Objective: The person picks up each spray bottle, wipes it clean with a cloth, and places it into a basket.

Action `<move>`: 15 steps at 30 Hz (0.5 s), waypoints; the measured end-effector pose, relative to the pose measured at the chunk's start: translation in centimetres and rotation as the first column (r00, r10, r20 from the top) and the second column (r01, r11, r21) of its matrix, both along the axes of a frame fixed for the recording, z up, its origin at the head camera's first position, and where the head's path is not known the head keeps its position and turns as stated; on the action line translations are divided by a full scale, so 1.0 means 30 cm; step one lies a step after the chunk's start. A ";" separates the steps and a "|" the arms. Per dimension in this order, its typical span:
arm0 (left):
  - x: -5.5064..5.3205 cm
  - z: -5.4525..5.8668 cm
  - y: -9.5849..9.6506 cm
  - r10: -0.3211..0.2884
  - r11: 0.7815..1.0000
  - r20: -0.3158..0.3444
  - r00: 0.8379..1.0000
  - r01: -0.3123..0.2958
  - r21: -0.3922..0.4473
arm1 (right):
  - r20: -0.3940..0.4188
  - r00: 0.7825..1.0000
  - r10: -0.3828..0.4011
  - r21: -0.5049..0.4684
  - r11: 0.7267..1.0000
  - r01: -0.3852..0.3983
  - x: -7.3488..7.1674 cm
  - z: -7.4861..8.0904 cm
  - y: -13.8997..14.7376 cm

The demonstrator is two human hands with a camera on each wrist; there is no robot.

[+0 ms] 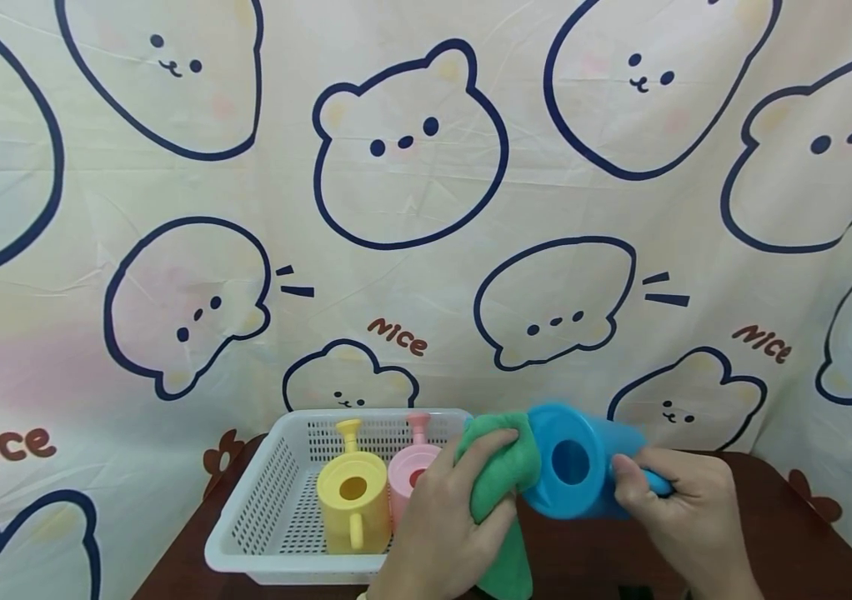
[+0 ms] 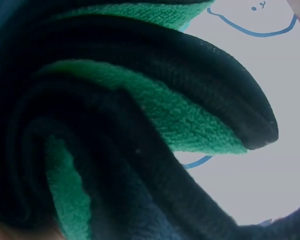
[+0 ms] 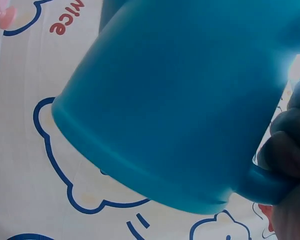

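My right hand (image 1: 684, 500) grips the handle of a blue toy watering can (image 1: 606, 462), which is tilted so its round top opening faces me. In the right wrist view the can's side (image 3: 175, 110) fills most of the picture, with curled fingers (image 3: 290, 145) at its handle. My left hand (image 1: 452, 517) holds a bunched green cloth (image 1: 504, 467) against the left side of the can, around where the spout would be. Folds of the cloth (image 2: 165, 110) fill much of the left wrist view, dark in places.
A white perforated basket (image 1: 261, 500) stands on the dark brown table (image 1: 794, 533) at left. In it are a yellow watering can (image 1: 354, 500) and a pink watering can (image 1: 405, 479), partly behind my left hand. A curtain with cartoon bears (image 1: 411, 192) hangs close behind the table.
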State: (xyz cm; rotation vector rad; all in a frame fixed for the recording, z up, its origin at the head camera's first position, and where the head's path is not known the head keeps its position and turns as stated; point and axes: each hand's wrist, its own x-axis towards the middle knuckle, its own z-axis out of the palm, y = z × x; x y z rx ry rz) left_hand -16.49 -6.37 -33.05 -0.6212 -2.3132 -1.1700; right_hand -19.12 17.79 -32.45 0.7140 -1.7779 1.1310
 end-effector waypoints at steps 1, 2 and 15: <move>0.000 0.000 0.001 0.001 1.000 0.002 1.000 0.000 -0.002 | 0.003 1.000 0.000 0.002 1.000 0.000 0.000 -0.001 0.000; 0.000 0.000 0.001 0.002 1.000 0.003 1.000 -0.002 -0.003 | 0.007 1.000 -0.006 0.002 1.000 0.006 0.000 -0.001 0.000; 0.001 -0.009 0.023 -0.027 0.999 -0.076 0.997 0.029 0.028 | 0.224 0.939 -0.262 -0.246 0.917 0.314 0.020 0.031 -0.063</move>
